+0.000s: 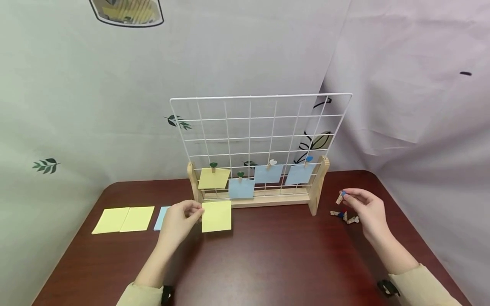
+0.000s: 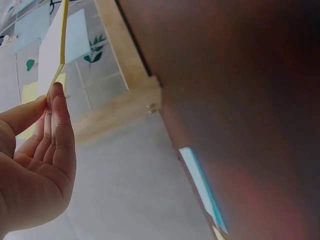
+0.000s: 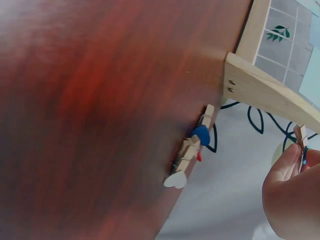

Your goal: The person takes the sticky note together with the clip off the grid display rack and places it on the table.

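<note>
Between thumb and fingertips my left hand (image 1: 181, 219) pinches the left edge of a yellow sticky-note pad (image 1: 216, 216), held up before the lower left of the grid rack. Its side shows as a thin stack in the left wrist view (image 2: 56, 45). At the right, my right hand (image 1: 366, 208) pinches a small wooden clothespin (image 1: 339, 198) with a blue heart, raised over the table. Below that hand lies a small pile of clothespins (image 1: 344, 216), with blue, red and white hearts among them.
A white wire grid (image 1: 262, 116) stands in a wooden base (image 1: 275, 199). Clothespins hold one yellow note (image 1: 214, 180) and three blue notes (image 1: 241, 191) on it. Left on the table (image 1: 268, 255) lie two yellow pads (image 1: 137, 219) and a blue pad (image 1: 160, 217).
</note>
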Tool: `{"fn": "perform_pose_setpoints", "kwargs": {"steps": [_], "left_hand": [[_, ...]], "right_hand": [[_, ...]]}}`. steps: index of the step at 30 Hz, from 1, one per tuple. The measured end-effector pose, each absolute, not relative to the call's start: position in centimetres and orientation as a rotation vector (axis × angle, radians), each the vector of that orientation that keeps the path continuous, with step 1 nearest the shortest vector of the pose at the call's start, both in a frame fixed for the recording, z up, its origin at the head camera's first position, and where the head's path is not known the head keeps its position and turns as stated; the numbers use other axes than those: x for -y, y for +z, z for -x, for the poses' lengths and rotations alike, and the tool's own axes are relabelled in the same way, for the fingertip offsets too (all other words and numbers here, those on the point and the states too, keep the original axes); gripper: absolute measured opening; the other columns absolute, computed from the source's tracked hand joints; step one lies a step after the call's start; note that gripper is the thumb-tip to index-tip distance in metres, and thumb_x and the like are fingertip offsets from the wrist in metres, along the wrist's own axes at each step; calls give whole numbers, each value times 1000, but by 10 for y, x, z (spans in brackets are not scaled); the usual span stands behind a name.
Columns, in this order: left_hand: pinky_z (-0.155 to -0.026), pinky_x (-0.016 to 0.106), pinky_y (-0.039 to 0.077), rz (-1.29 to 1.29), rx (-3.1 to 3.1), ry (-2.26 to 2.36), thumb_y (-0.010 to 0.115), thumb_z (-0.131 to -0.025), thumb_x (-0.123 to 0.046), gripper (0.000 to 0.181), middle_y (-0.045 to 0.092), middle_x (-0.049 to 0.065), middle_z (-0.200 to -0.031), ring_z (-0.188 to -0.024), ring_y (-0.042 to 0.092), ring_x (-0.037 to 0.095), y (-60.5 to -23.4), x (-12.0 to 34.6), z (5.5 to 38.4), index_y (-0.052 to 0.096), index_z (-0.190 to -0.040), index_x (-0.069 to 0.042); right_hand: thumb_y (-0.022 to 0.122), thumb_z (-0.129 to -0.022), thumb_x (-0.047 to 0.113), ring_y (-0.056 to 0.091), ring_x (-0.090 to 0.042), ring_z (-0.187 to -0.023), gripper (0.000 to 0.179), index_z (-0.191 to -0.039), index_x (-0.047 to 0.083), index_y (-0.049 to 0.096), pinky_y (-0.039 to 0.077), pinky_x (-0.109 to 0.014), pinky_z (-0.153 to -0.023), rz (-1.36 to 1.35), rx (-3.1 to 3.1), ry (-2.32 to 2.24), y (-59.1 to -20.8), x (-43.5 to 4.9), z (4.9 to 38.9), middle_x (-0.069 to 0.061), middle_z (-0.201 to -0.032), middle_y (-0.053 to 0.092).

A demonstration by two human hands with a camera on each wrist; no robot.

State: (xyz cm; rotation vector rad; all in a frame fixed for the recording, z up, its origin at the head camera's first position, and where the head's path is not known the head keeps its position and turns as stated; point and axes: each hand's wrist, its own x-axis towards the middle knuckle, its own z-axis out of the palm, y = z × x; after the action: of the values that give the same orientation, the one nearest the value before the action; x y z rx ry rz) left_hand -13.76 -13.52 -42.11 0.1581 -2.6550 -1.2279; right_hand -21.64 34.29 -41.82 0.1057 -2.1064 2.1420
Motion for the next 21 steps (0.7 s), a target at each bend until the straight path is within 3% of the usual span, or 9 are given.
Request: {"fn": "perform_pose_setpoints", "kwargs": {"steps": [21], "left_hand": [[-67,22,52,-281,2795,-1062,76,-98,-12,11,80,6,-86,-72,75,15,-430,188,102,77,-103,-2]], "right_hand": [[69,-100,-2,77,2,-77,25,-99,19,82,61,-12,-74,-27,2199,2095,-425,-369,209,18,-89,80]]}}
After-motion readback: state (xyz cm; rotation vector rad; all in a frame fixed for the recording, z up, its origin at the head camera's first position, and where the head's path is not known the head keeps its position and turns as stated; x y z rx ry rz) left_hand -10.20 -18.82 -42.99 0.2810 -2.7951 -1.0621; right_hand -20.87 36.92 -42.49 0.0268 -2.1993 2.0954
